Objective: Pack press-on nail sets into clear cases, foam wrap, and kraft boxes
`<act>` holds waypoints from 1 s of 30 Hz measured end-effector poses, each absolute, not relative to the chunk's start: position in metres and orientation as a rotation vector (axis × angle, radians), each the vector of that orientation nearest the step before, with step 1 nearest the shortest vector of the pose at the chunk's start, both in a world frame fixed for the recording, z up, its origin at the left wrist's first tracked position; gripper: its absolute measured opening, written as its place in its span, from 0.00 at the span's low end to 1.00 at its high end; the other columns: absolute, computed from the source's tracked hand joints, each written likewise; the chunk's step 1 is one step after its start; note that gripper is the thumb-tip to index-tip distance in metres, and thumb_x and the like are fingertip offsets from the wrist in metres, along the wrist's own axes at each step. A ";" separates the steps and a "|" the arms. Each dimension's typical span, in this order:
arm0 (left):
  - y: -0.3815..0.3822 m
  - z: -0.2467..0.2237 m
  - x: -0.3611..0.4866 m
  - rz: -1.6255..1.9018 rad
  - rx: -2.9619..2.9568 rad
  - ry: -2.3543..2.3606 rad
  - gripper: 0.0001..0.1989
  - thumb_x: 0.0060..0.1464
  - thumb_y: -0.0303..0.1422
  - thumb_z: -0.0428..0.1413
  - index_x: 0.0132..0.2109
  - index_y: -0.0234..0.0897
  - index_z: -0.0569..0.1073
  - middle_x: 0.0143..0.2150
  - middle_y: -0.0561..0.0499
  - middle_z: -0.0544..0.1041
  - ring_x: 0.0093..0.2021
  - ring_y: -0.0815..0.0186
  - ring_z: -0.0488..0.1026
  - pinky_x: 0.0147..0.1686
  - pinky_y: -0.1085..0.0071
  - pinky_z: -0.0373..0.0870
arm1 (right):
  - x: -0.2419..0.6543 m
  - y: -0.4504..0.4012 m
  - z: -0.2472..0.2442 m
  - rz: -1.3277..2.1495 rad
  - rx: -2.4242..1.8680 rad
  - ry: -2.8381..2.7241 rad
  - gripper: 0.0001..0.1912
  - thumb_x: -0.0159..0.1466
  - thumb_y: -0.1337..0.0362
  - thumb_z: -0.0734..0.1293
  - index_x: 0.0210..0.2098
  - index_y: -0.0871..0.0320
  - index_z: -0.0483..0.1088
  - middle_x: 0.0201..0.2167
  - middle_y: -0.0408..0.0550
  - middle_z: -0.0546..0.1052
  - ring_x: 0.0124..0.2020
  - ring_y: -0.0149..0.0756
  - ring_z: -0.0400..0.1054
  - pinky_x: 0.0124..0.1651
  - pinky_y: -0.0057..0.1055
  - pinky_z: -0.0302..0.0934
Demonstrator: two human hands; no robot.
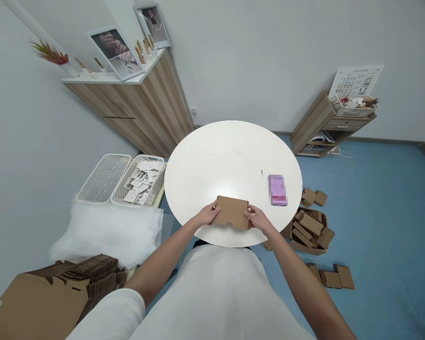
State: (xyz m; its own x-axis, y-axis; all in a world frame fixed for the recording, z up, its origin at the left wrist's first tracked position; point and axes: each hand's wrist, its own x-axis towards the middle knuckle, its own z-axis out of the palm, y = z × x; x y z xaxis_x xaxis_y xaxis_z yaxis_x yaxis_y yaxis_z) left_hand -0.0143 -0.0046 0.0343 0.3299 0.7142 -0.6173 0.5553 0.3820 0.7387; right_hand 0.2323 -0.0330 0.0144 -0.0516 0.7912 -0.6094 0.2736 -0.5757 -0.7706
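A small brown cardboard box (pixel 232 211) is held between my two hands over the near part of the white round table (pixel 226 151). My left hand (pixel 208 213) grips its left side, thumb on top. At the right side, my right hand (pixel 256 217) closes on the edge, with the thumb on the upper face. The box's top face looks flat, and a half-round notch shows along its near edge. To the right on the table lies a purple box-shaped item (pixel 277 190), its print blurred out.
Left of the table stand a white basket of printed cards (pixel 141 182), clear plastic bags (pixel 109 231) and stacked flat cardboard (pixel 42 297). On the floor at right, a carton of small brown boxes (pixel 310 231) has several loose boxes around it. A wooden cabinet (pixel 156 104) stands behind.
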 end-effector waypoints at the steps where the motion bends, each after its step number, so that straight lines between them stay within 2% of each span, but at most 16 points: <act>1: -0.006 0.031 -0.015 0.143 1.335 1.355 0.30 0.51 0.51 0.43 0.59 0.47 0.55 0.46 0.45 0.68 0.40 0.61 0.69 0.34 0.70 0.66 | 0.233 -0.034 0.011 1.626 -1.849 -1.174 0.25 0.54 0.55 0.63 0.51 0.50 0.62 0.40 0.48 0.69 0.34 0.36 0.67 0.31 0.31 0.62; 4: -0.009 0.019 -0.015 0.122 1.471 1.473 0.31 0.52 0.50 0.43 0.60 0.43 0.53 0.48 0.43 0.67 0.46 0.57 0.67 0.42 0.66 0.63 | 0.232 -0.036 0.000 1.496 -1.944 -1.271 0.28 0.54 0.55 0.62 0.54 0.51 0.59 0.40 0.47 0.69 0.35 0.36 0.67 0.35 0.31 0.61; 8: -0.015 0.004 -0.016 0.090 1.483 1.609 0.36 0.51 0.50 0.44 0.62 0.37 0.48 0.54 0.39 0.62 0.50 0.54 0.64 0.46 0.64 0.60 | 0.230 -0.041 -0.015 1.360 -2.052 -1.329 0.32 0.54 0.54 0.61 0.56 0.56 0.54 0.41 0.49 0.69 0.38 0.38 0.67 0.39 0.32 0.59; 13: -0.016 -0.005 -0.018 0.020 1.550 1.696 0.31 0.49 0.48 0.47 0.56 0.35 0.56 0.51 0.39 0.65 0.50 0.54 0.64 0.45 0.65 0.60 | 0.229 -0.045 -0.027 1.294 -2.119 -1.420 0.30 0.55 0.53 0.60 0.54 0.59 0.56 0.40 0.51 0.69 0.41 0.40 0.65 0.40 0.32 0.58; 16: -0.014 -0.006 -0.017 0.006 1.623 1.758 0.31 0.48 0.47 0.49 0.55 0.34 0.58 0.51 0.39 0.65 0.51 0.54 0.63 0.46 0.64 0.59 | 0.228 -0.046 -0.027 1.220 -2.158 -1.466 0.29 0.55 0.53 0.60 0.53 0.60 0.57 0.43 0.53 0.69 0.43 0.41 0.65 0.42 0.33 0.58; 22: -0.020 0.001 -0.020 0.216 1.717 1.666 0.25 0.51 0.41 0.47 0.55 0.37 0.61 0.56 0.44 0.63 0.56 0.55 0.58 0.52 0.62 0.55 | 0.225 -0.061 -0.015 1.105 -2.022 -1.499 0.29 0.56 0.58 0.59 0.56 0.58 0.54 0.50 0.53 0.66 0.51 0.41 0.60 0.50 0.36 0.55; 25: -0.028 0.007 -0.023 0.282 1.702 1.495 0.24 0.48 0.34 0.48 0.55 0.40 0.62 0.54 0.48 0.66 0.54 0.57 0.61 0.51 0.62 0.57 | 0.225 -0.076 -0.012 1.164 -1.894 -1.574 0.30 0.54 0.61 0.60 0.56 0.56 0.53 0.53 0.51 0.64 0.54 0.40 0.57 0.54 0.37 0.53; 30: -0.034 0.012 -0.024 0.397 1.662 1.250 0.28 0.43 0.27 0.50 0.55 0.43 0.62 0.47 0.51 0.70 0.47 0.61 0.66 0.46 0.66 0.63 | 0.226 -0.088 -0.016 1.352 -1.688 -1.610 0.40 0.51 0.63 0.64 0.60 0.53 0.45 0.57 0.49 0.60 0.56 0.40 0.55 0.57 0.39 0.50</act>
